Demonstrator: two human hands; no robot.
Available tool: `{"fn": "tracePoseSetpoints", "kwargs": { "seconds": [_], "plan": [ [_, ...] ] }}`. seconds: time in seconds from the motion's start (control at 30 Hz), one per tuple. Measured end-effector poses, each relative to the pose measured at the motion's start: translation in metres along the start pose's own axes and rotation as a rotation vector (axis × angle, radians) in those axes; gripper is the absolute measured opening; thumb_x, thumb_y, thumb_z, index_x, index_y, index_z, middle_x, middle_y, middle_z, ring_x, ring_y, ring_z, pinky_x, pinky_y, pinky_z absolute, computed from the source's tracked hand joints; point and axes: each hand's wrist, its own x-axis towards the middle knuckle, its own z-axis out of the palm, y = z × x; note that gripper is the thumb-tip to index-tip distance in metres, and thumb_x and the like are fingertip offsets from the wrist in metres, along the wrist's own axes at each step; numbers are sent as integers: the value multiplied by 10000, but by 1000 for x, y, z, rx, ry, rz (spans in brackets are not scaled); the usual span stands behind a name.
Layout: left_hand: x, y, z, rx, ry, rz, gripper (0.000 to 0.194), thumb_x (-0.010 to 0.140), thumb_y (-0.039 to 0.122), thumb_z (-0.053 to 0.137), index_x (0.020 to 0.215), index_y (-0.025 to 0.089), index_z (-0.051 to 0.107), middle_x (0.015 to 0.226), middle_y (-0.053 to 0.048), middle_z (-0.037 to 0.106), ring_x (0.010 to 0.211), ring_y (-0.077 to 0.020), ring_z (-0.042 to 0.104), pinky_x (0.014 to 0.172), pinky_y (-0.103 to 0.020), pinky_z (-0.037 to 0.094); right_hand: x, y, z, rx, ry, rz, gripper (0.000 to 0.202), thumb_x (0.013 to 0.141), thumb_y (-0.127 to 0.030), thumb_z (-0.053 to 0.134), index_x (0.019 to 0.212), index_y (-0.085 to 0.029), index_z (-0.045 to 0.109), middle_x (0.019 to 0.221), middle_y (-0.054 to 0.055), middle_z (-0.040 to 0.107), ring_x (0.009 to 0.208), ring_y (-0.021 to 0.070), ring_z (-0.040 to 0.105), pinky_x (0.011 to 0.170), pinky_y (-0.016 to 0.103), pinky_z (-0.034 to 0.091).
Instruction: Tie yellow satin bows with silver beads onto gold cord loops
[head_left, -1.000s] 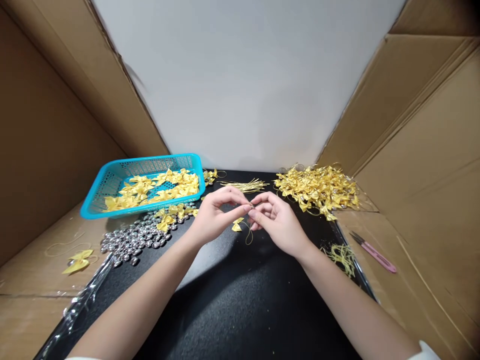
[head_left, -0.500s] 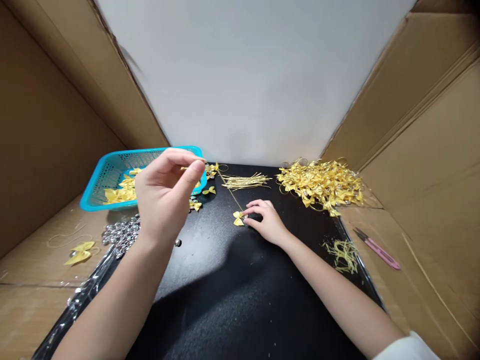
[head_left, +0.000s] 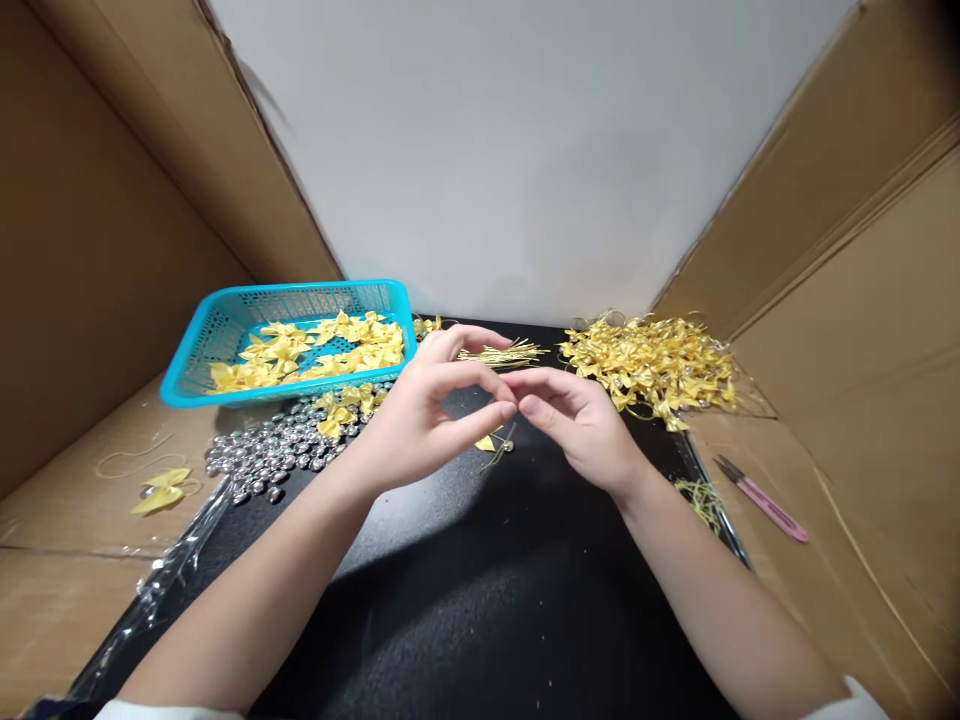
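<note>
My left hand (head_left: 435,410) and my right hand (head_left: 581,425) meet fingertip to fingertip above the black work surface (head_left: 465,620). Each has thumb and forefinger pinched together; a thin cord seems to run down from them, but what the tips hold is too small to make out. Just below hangs or lies a yellow bow (head_left: 486,443), partly hidden by my left thumb, with a silver bell (head_left: 508,445) beside it. Behind my hands is a bundle of gold cords (head_left: 525,352), partly covered by my left fingers.
A blue basket (head_left: 191,350) of yellow bows stands back left, silver bells (head_left: 259,460) in front of it. Back right is a heap of finished-looking bows (head_left: 652,365). Cord scraps (head_left: 701,500) and pink snips (head_left: 772,508) lie at right, a loose bow (head_left: 161,490) at left.
My left hand has moved right and down from its raised place, and my right hand has lifted off the bow; their fingertips now meet. The basket and bells are less covered.
</note>
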Motion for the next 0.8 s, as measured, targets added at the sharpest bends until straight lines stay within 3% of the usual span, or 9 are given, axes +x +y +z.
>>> {"fn": "tracePoseSetpoints", "kwargs": {
  "seconds": [0.13, 0.3, 0.47, 0.57, 0.67, 0.8],
  "plan": [
    [-2, -4, 6, 18, -57, 30, 65, 849, 261, 657, 813, 236, 705, 1271, -61, 586, 1210, -265, 504, 1067, -431, 350, -1, 1, 6, 105, 80, 58, 244, 751, -447, 746, 876, -241, 712, 878, 8, 739, 845, 171, 694, 834, 348, 563],
    [-1, -10, 11, 34, -80, 20, 80, 866, 280, 638, 833, 237, 698, 1254, -67, 587, 1200, -269, 498, 1050, -434, 359, 0, 13, 2, 2, 140, -33, 177, 759, -393, 755, 837, -240, 710, 878, 19, 735, 868, 178, 691, 860, 363, 564],
    [-1, -14, 13, 3, -134, 12, 86, 867, 290, 640, 839, 233, 697, 1266, -69, 570, 1213, -271, 490, 1042, -432, 372, -1, 12, 0, 87, 65, -16, 219, 800, -356, 720, 1003, -275, 709, 1053, 17, 728, 985, 172, 684, 911, 355, 554],
    [0, -16, 11, -21, -76, -4, 114, 870, 304, 638, 818, 220, 694, 1257, -73, 580, 1219, -265, 501, 1053, -433, 370, 1, 13, 0, 141, 62, 41, 182, 769, -375, 748, 886, -240, 715, 921, 13, 747, 885, 171, 709, 860, 357, 577],
    [2, -16, 9, -23, 7, -26, 119, 862, 293, 645, 796, 204, 689, 1206, -76, 610, 1191, -255, 530, 1049, -446, 376, 3, 15, 0, 206, 13, 84, 239, 744, -394, 768, 892, -217, 711, 866, 15, 751, 831, 168, 720, 849, 363, 583],
    [2, -17, 11, -25, 12, -8, 99, 855, 286, 654, 813, 203, 690, 1184, -72, 617, 1169, -243, 546, 1036, -439, 397, 3, 16, 2, 127, -1, 82, 166, 778, -357, 744, 808, -195, 723, 731, 5, 733, 721, 148, 706, 740, 315, 589]
  ]
}}
